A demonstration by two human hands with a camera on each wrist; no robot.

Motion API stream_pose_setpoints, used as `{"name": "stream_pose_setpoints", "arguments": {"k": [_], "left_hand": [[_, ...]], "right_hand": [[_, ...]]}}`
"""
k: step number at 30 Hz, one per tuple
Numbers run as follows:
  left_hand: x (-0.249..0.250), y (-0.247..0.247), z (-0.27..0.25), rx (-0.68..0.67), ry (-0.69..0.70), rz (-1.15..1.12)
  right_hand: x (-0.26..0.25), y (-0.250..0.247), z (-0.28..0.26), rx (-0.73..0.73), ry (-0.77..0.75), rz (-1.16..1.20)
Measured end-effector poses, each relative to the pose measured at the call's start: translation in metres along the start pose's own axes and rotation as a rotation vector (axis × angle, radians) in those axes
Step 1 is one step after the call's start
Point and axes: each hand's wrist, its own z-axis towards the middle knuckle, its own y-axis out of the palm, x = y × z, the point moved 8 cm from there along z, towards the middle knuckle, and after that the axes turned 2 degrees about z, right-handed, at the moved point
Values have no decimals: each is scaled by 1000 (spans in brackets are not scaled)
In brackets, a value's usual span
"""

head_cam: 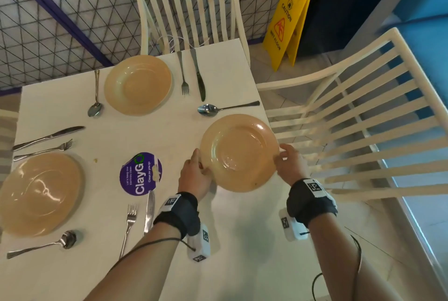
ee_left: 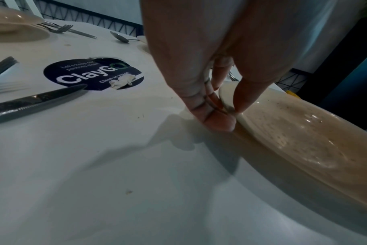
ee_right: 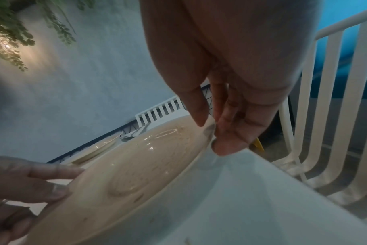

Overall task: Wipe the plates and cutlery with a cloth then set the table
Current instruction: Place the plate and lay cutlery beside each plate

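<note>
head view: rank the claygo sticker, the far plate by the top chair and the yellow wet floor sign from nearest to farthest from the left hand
1. ClayGo sticker, just left of the left hand.
2. Far plate, up the table.
3. Wet floor sign, on the floor past the table's far corner.

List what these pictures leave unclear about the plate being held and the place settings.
- Underside of the held plate: hidden in every view, so whether it rests on the table or sits just above is unclear.
- Left hand fingers under the rim: head view, covered by the plate.
- Near-left plate: cut by the head view's left edge.
- Specks on the held plate: wrist views too dim to identify.
</note>
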Motion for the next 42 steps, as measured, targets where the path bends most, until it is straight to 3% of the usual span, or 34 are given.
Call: {"name": "stream_pose_setpoints", "arguments": {"k": [4,7,10,12,17,25,31,36,40,42], "left_hand": [[-7,-34,-23,111,36,-27],[-35,-77,-46,211,86,-12],[-84,-119,-61,285,15,117],[-115,-134,-67,244,-36,216],[-159,-126,-70,-1,-7,410],[-164,-131,-64,-28,99,395],[-162,-169,-68,-127,148,251],[-122,-197,-75,-155,295,116],[-91,-200,-83,-105,290,-163],[-84,-188,-88,-93,241,-304]], "right_hand": [[-2,-13,-22,80,-50,-24],[-22,-8,-62,144,-199,4],[-48,34,-111,49,-347,-22],[-58,72,-139,-46,-372,-49],[-58,165,-191,-271,-295,-124],[-49,238,-256,-377,-220,-211],[-53,258,-274,-346,-173,-87],[-55,270,-281,-467,-97,94],[-38,250,-273,-548,76,342],[-25,222,-264,-503,126,507]]}}
